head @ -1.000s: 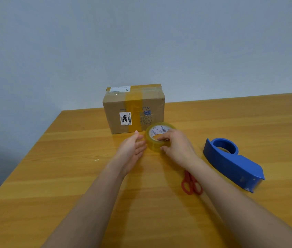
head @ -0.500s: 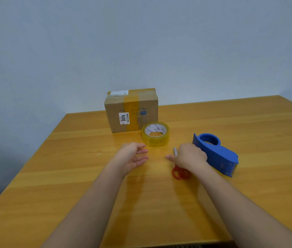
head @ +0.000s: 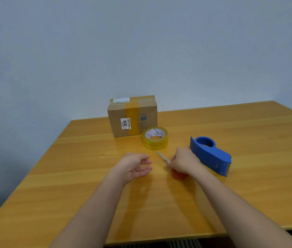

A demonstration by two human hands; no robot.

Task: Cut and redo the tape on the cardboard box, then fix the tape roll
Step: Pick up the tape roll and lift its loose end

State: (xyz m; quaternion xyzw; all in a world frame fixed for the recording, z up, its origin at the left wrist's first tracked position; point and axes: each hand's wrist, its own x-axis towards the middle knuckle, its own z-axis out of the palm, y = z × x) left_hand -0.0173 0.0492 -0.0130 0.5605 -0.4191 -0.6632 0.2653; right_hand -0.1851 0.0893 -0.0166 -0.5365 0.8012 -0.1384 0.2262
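A taped cardboard box (head: 132, 117) with a white "3015" label stands at the table's far side by the wall. A yellowish tape roll (head: 155, 138) lies flat just in front of its right corner. The blue tape dispenser (head: 210, 154) lies to the right, empty. My right hand (head: 183, 161) is closed over the red handles of the scissors (head: 163, 157), whose steel blades point up-left toward the roll. My left hand (head: 136, 165) hovers open, palm turned inward, left of the scissors and holding nothing.
The wooden table (head: 248, 136) meets a plain grey wall behind the box. Its left edge runs diagonally and its near edge lies just below my forearms.
My right hand let go of the tape roll, drew back and closed on the scissors. My left hand pulled back from the roll. The view has shifted back.
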